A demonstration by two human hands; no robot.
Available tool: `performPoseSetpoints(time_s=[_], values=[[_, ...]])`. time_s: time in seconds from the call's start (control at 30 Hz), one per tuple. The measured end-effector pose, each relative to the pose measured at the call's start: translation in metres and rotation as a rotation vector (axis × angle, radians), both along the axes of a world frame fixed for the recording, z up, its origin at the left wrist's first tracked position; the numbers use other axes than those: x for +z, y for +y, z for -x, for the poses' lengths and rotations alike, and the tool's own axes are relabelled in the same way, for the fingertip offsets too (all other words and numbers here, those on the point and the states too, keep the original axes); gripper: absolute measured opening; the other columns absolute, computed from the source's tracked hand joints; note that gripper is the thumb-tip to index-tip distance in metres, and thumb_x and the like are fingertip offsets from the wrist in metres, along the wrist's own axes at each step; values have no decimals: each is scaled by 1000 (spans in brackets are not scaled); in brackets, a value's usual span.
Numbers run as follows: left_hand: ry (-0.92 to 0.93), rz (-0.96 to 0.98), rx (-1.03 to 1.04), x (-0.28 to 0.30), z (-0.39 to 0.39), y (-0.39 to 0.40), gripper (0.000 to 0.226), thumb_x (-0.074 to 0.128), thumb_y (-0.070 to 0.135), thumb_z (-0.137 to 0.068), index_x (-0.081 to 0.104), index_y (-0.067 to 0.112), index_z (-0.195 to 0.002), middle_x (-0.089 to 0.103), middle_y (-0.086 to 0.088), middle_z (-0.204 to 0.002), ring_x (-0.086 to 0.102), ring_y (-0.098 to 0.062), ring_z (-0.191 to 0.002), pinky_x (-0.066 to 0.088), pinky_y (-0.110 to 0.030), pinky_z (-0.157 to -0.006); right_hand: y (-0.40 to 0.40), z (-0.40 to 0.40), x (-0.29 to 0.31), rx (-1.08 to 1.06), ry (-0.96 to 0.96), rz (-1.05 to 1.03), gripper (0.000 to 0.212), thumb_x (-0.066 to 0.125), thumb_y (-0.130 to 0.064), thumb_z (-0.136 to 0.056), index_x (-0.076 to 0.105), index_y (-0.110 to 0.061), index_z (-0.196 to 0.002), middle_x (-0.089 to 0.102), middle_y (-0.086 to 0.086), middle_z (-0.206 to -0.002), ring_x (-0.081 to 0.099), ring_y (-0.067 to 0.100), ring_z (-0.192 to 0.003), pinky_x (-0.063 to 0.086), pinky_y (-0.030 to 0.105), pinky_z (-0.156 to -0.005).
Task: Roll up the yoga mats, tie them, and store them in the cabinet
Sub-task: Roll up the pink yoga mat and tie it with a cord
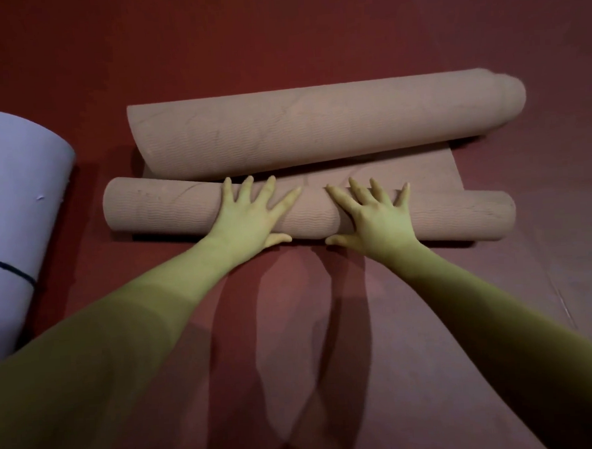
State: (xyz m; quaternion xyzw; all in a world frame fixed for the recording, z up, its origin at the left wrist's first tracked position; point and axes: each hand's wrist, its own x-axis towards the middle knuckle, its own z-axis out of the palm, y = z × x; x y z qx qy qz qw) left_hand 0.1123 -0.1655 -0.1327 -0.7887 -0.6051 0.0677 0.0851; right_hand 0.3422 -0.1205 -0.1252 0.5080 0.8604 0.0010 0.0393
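A dark red floor (278,36) is filling the view, with shadows of the arms falling across it below the hands. Both hands are lying flat, fingers straight and spread, on the near roll of a pinkish-tan yoga mat (317,130): the left hand (253,216) is pressing on the roll's middle, the right hand (373,213) is pressing just beside it, thumbs reaching down the near side. Beyond the fingertips a short flat stretch of the mat is showing, and the mat's far end is curling in a larger roll just past it. Well off to the left of the left hand, a pale lilac rolled mat (19,204) is lying with a dark cord (12,270) around it.
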Motion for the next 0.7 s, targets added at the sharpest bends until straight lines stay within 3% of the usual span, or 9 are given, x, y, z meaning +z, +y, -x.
performPoseSetpoints(time_s=[0.1, 0.17, 0.27, 0.6, 0.7], values=[[-7, -17, -37, 3, 3, 1, 78, 53, 64, -73, 46, 26, -140, 60, -19, -121, 58, -46, -100, 43, -65, -83, 2, -2, 3, 27, 9, -19, 90, 62, -70, -71, 28, -37, -148, 42, 5, -147, 38, 36, -133, 15, 73, -102], [-58, -44, -58, 5, 4, 1, 76, 62, 62, -70, 52, 25, -136, 64, -18, -113, 61, -43, -89, 46, -60, -79, 1, -1, 2, 59, 52, -64, 86, 73, -62, -64, 49, -28, -139, 61, 8, -125, 56, 39, -112, 27, 72, -98], [-135, -89, -57, 4, 1, -8, 76, 72, 58, -65, 56, 26, -132, 66, -15, -107, 61, -40, -84, 47, -57, -77, -10, -1, -1, 63, 119, -153, 80, 84, -53, -52, 64, -20, -122, 69, 9, -100, 65, 39, -88, 39, 69, -88], [-224, -108, -103, 0, -15, -74, 77, 79, 59, -56, 63, 27, -124, 70, -9, -101, 63, -34, -75, 50, -52, -72, -77, -23, -3, 91, 148, -150, 78, 84, -55, -52, 66, -22, -119, 70, 7, -102, 66, 36, -86, 44, 60, -87], [-228, -107, -119, 0, -18, -92, 66, 56, 65, -69, 62, 29, -124, 70, -7, -99, 63, -33, -74, 50, -47, -73, -95, -30, 3, 100, 165, -95, 73, 74, -59, -57, 67, -21, -119, 70, 5, -98, 66, 33, -82, 48, 55, -84]])
